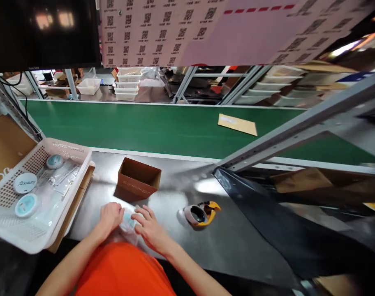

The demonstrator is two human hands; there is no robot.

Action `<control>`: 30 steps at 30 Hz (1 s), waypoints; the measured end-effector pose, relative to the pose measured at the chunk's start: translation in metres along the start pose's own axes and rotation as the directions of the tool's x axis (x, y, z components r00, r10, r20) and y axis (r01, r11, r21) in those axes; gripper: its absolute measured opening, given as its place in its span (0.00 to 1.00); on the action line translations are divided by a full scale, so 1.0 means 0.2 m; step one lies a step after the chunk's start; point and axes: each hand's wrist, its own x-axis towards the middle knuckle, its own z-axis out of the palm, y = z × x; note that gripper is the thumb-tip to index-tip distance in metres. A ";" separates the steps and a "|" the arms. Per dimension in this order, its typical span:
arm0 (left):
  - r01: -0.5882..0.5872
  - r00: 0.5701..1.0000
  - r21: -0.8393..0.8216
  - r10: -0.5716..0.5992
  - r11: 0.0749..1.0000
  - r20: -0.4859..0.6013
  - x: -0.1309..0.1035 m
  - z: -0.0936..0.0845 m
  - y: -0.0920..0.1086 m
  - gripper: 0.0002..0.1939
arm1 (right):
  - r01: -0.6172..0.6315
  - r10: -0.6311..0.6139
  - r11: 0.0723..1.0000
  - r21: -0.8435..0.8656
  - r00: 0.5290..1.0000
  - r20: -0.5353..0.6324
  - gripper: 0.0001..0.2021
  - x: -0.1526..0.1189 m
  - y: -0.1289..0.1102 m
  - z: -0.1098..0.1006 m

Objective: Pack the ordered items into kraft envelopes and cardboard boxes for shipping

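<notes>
A clear plastic bag [128,225] with something pale blue inside lies low on the metal table, close to the orange shirt. My left hand [111,218] is closed on the bag's left edge. On the other side, my right hand [151,231] rests its fingertips against the bag, with its fingers spread apart. Just beyond both hands stands a brown cardboard box [138,181], its top open. To the right of my right hand sits a tape dispenser [201,214] with a yellow body and a roll of tape.
At left, a white plastic basket [52,242] holds round blue-and-white containers [26,204] and clear packets. A green conveyor belt [128,127] runs behind the table, carrying a flat tan envelope [237,124]. Black plastic sheeting [267,222] and a metal post [286,119] border the right side.
</notes>
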 end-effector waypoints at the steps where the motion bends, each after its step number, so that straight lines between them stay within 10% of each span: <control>1: 0.048 0.999 -0.019 -0.049 0.999 -0.022 0.00 -0.01 -0.01 0.20 | -0.028 0.028 1.000 -0.008 1.000 -0.009 0.14 -0.01 0.02 -0.03; 7: 0.137 0.989 -0.086 -0.141 0.987 -0.045 -0.06 0.03 -0.03 0.19 | -0.199 0.209 0.976 -0.089 0.970 0.122 0.13 0.00 0.09 -0.08; 21: 0.197 0.979 -0.078 -0.192 0.977 0.060 -0.16 0.00 0.00 0.22 | -0.209 0.203 0.975 0.078 0.976 0.076 0.17 0.01 0.06 -0.02; 24: 0.109 0.989 -0.128 -0.095 0.986 0.111 -0.33 -0.18 0.01 0.19 | -0.246 0.241 0.964 0.099 0.969 0.058 0.17 0.00 0.11 0.04; 28: -0.329 0.925 -0.365 0.374 0.871 0.060 -0.65 -0.62 -0.13 0.30 | -0.249 0.238 0.951 0.181 0.968 0.082 0.16 -0.03 0.21 0.10; 30: -0.276 0.960 -0.303 0.276 0.912 -0.043 -0.72 -0.81 -0.32 0.22 | -0.255 0.230 0.937 0.238 0.965 0.127 0.16 -0.06 0.23 0.10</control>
